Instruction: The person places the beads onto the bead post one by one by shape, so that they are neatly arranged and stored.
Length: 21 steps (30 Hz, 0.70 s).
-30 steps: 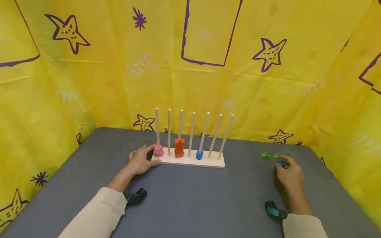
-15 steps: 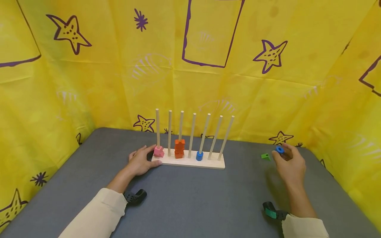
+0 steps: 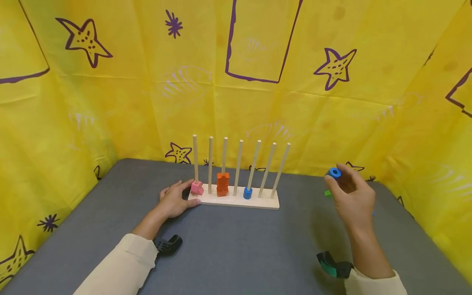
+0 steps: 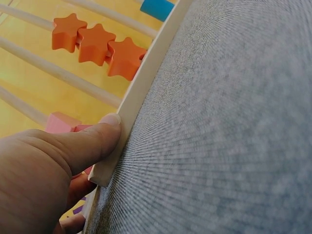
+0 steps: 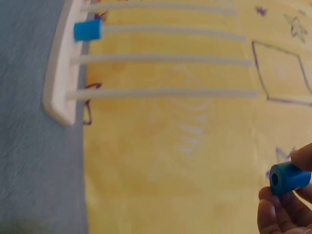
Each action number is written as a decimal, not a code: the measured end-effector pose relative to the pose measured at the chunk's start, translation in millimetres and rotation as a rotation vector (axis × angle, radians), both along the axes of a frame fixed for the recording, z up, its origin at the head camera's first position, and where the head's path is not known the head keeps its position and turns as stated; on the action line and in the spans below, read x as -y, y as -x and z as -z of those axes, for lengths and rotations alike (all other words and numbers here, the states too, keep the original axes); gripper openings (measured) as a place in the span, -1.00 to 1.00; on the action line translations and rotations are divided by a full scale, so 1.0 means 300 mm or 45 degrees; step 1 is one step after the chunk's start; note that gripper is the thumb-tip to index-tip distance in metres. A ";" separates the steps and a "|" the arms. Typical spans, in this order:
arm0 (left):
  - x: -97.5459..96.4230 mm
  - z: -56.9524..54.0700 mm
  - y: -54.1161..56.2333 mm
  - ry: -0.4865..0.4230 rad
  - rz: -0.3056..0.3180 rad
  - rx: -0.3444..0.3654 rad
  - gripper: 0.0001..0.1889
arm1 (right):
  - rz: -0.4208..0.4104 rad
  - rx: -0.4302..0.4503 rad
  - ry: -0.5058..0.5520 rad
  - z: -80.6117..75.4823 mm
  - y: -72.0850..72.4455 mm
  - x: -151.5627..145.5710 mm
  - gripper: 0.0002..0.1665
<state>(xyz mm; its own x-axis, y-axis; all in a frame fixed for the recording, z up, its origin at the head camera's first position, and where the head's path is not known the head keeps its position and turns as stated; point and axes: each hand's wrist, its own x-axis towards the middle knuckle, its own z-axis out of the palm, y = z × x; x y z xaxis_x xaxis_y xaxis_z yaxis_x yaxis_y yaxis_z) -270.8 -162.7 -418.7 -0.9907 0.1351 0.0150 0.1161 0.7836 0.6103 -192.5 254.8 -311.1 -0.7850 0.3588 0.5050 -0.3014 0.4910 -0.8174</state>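
A wooden peg board (image 3: 228, 200) with a row of upright pegs stands at the middle of the table. My left hand (image 3: 174, 200) grips its left end; in the left wrist view the thumb (image 4: 100, 139) presses the board's front edge. Beside that hand, pink pieces (image 3: 197, 188) sit on the leftmost peg. Orange star pieces (image 3: 222, 184) are stacked on the third peg, and one blue cylinder (image 3: 248, 193) is low on the fifth. Off to the right, my right hand (image 3: 352, 200) pinches another blue cylinder (image 3: 334, 173) above the table, its hole showing in the right wrist view.
A green piece (image 3: 327, 193) lies on the grey table (image 3: 236, 250) behind my right hand, partly hidden. A bit of blue (image 3: 374, 213) shows at that hand's right side. Yellow patterned cloth (image 3: 147, 102) hangs around the back and sides.
My right hand has lifted the blue cylinder off the table and carried it up and slightly left. My left hand has stayed on the board.
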 end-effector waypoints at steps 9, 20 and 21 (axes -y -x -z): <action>0.002 0.003 0.000 -0.008 0.001 0.016 -0.13 | -0.150 -0.201 -0.081 -0.080 0.009 0.076 -0.59; 0.002 0.005 0.000 -0.013 0.020 -0.016 -0.14 | -0.341 -0.239 0.000 -0.162 0.088 0.194 -0.61; -0.001 0.004 0.000 -0.011 0.023 -0.015 -0.13 | -0.360 -0.249 0.003 -0.168 0.099 0.202 -0.62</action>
<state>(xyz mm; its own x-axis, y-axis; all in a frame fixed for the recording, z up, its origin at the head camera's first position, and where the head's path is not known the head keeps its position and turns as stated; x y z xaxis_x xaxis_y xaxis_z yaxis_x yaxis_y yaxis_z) -270.6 -162.5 -420.0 -0.9879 0.1526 0.0280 0.1373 0.7761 0.6154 -222.1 194.1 -260.7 -0.7420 0.1420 0.6552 -0.5766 0.3635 -0.7317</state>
